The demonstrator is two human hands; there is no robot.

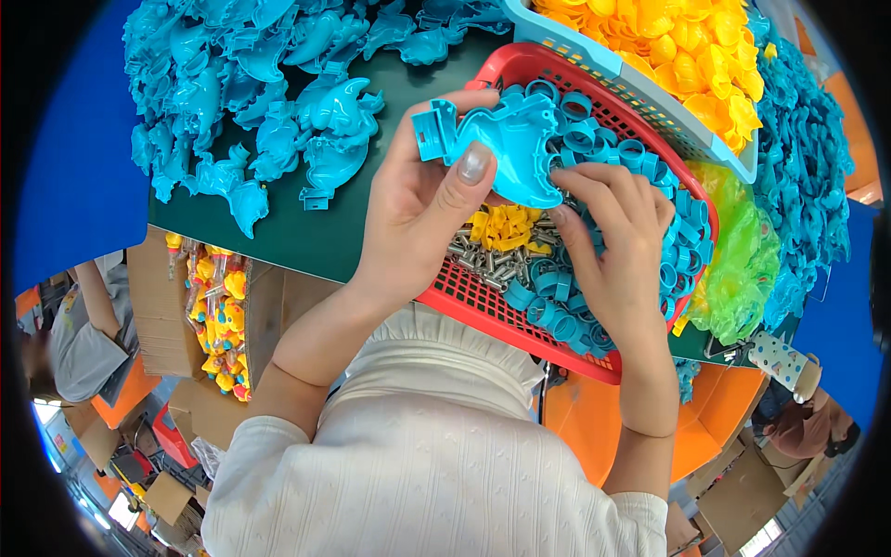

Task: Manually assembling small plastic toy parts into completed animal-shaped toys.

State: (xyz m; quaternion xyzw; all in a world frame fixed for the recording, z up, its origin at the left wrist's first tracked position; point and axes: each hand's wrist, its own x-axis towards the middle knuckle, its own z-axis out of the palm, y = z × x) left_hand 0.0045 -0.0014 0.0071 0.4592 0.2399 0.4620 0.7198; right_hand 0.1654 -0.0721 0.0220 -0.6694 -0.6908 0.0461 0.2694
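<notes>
My left hand (418, 190) holds a glossy blue plastic shell half (509, 147), duck-like in outline, its hollow side up and a square clip part at its left end. The thumb presses on the shell's near edge. At the shell's right edge, the thumb and forefinger of my right hand (617, 218) are closed on the rim; whether a small part is between them is hidden. Below both hands stands a red basket (501, 322) with many blue rings (557, 311), small yellow pieces (504, 227) and silver metal pins (487, 263).
Blue shells (269, 102) are heaped on the dark green table (320, 237) at far left. A light blue basket (640, 84) of yellow parts (682, 42) leans behind the red one. A green plastic bag (742, 265) and another blue heap (803, 176) lie right. A carton (162, 306) stands below left.
</notes>
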